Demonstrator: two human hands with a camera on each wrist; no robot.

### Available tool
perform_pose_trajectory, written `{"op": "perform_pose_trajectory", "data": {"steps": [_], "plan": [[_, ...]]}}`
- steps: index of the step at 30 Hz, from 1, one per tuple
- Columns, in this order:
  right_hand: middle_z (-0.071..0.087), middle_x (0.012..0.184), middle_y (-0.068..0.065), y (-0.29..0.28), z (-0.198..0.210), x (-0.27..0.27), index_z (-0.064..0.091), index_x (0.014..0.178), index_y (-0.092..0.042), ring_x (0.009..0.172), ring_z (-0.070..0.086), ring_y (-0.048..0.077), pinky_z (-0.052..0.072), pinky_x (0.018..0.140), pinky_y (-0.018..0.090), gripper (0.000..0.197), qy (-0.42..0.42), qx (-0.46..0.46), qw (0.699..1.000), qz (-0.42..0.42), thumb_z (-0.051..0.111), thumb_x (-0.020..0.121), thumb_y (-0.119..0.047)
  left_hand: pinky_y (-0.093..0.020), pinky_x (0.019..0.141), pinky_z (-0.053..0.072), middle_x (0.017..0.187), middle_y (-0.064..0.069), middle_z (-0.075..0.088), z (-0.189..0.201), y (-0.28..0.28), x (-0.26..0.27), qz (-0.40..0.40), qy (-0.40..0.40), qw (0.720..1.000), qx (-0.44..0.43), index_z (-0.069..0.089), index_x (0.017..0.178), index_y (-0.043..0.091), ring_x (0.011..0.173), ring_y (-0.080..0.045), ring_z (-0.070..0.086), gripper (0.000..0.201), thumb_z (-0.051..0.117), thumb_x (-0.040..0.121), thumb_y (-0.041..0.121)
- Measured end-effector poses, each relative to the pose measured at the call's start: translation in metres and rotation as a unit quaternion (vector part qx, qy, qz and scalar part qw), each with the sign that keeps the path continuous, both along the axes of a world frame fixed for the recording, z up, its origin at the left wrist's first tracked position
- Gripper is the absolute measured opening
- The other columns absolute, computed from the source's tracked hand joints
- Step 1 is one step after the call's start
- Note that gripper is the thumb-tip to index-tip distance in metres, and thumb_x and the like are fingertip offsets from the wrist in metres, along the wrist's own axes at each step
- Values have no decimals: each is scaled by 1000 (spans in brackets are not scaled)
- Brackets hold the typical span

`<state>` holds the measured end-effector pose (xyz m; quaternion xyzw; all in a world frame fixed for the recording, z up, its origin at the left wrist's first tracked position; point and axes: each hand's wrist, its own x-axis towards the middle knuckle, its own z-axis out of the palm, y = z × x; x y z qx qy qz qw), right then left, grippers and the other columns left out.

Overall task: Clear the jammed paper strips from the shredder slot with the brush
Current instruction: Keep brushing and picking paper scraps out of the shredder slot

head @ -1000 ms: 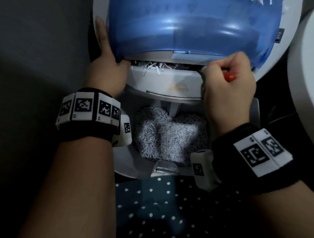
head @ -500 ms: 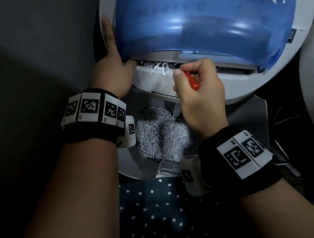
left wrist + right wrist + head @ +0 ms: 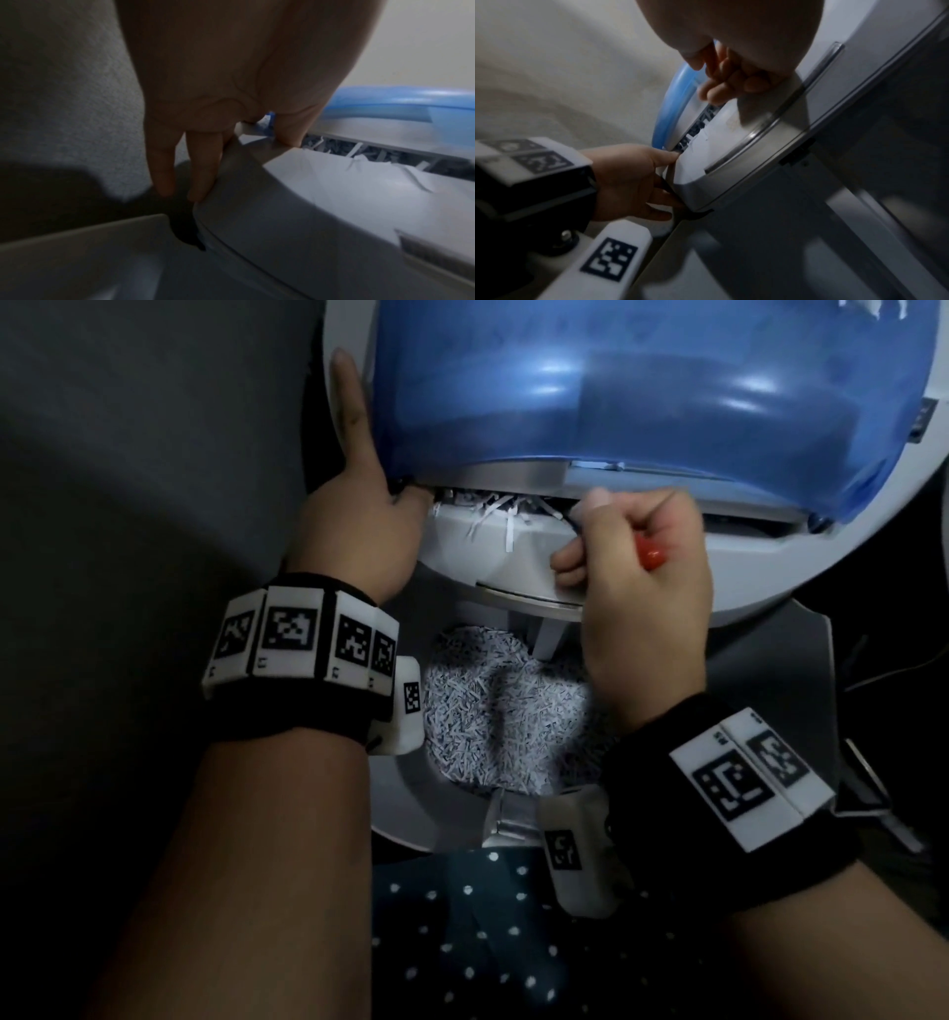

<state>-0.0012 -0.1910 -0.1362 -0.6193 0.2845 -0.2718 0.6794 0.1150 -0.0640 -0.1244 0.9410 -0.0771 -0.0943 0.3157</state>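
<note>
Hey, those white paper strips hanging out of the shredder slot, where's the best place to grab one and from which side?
Probably by the free hanging end of a paper strip, coming from below and in front: the ends droop over the white housing, while the upper parts are tucked in the slot between the left hand and right hand.

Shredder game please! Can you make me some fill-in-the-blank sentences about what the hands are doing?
1. The right hand grips a brush with a ____ handle tip.
2. The left hand steadies the shredder on its ____ side.
3. White paper strips hang from the ____.
4. The shredder's cover is coloured ____.

Missing words: red, left, slot, blue
</note>
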Motion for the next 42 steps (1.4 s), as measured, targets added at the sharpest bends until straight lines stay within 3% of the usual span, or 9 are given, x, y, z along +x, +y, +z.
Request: {"op": "perform_pose_trajectory", "data": {"steps": [10,16,19,24,26,31,34,38,42], "plan": [[64,57,-8,7,1,7,56,81,-19,61,60,11,52,69,38,14,-4,19,1000,3,60,94,-20,-32,81,44,121,-17,66,-1,-1,-3,6,-10,1000,-2,-18,155,34,97,-33,65,85,47,100,28],[60,56,-5,8,3,14,53,71,-21,56,56,13,48,64,34,15,-14,59,997,-53,60,85,-19,-31,93,46,133,-6,62,-2,-2,-6,15,-11,999,-36,-14,156,35,104,-26,64,85,48,100,23],[63,58,-5,11,3,15,55,79,-18,60,61,12,54,73,37,19,0,63,998,-9,62,97,-17,-27,91,45,135,-4,61,0,-2,-6,9,-10,999,-41,-14,156,34,105,-23,64,85,49,100,21],[61,55,-2,3,10,14,50,66,-18,52,53,18,41,57,32,28,-24,80,996,-14,57,93,-18,-25,88,42,139,-5,59,1,0,-3,3,-5,1000,-31,-16,155,34,112,-25,62,87,50,100,23],[58,54,-2,0,9,15,46,65,-20,51,50,17,39,58,34,30,-21,71,997,-34,56,93,-20,-27,91,44,138,-5,59,1,-1,-3,2,-2,1000,-28,-16,155,34,112,-26,62,87,50,100,23],[64,60,-5,17,4,15,53,75,-24,64,63,17,56,77,49,24,17,13,999,46,62,97,-27,-34,98,47,136,-7,60,-2,0,-3,-8,-13,1000,-24,-16,155,33,108,-26,64,88,51,99,24],[61,57,-4,12,7,16,52,70,-20,57,55,18,46,64,41,24,-17,45,999,8,58,91,-29,-32,93,46,134,-6,61,-3,0,-1,-9,-10,1000,-27,-17,155,34,104,-23,64,88,51,100,25],[61,57,-6,9,-1,18,51,78,-17,58,56,15,45,65,35,23,-16,99,995,-30,56,101,-20,-30,96,44,137,-4,59,-3,1,-1,-15,-6,999,-31,-18,155,33,107,-21,63,88,51,101,23],[63,69,11,9,1,18,55,92,-4,56,59,18,45,52,20,17,-12,141,990,-6,55,103,-17,-32,95,46,137,-4,59,-3,1,-2,-20,-11,999,-28,-19,155,32,102,-17,62,88,51,101,22]]}}
